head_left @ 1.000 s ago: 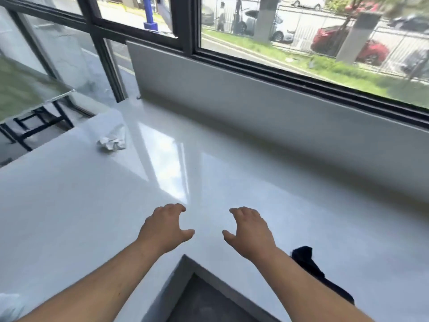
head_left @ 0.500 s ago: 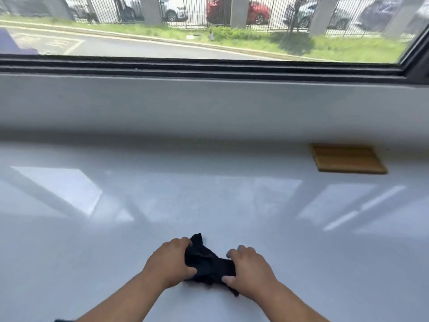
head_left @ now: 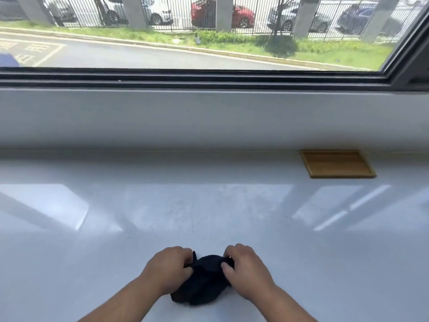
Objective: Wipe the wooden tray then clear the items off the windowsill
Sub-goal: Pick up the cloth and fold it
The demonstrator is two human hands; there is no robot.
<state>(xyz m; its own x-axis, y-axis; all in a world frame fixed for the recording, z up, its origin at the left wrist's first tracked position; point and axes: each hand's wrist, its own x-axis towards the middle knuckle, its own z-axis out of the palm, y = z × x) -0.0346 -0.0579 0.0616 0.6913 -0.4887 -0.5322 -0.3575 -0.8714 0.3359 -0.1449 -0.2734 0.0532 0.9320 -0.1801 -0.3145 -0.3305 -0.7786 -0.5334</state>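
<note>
A crumpled black cloth [head_left: 202,281] lies bunched on the glossy white surface [head_left: 92,263] near its front edge, low in the middle of the view. Both hands are on it. The left hand [head_left: 170,268] is curled closed over the cloth's left side, its fingers [head_left: 183,253] bent down onto the fabric and a small peak of cloth sticking up just beside them. The right hand [head_left: 246,270] grips the cloth's right side, with the thumb and fingertips pinching a fold at the top edge. Bare forearms run from both hands down to the bottom of the frame.

The flat rectangular wooden tray [head_left: 337,163] with a low raised rim sits far back on the right, on the same white surface, its rear edge close against the pale grey wall [head_left: 209,117] below the window. It is well apart from the hands and the cloth, and nothing lies in it. Bright patches of reflected light fall across the surface to the left and right of the hands.

Above the wall runs the dark window frame [head_left: 185,77]. Through the glass are a grey road, a strip of grass, a black metal fence [head_left: 181,12] with concrete posts, and parked cars behind it, one of them red [head_left: 241,15].
</note>
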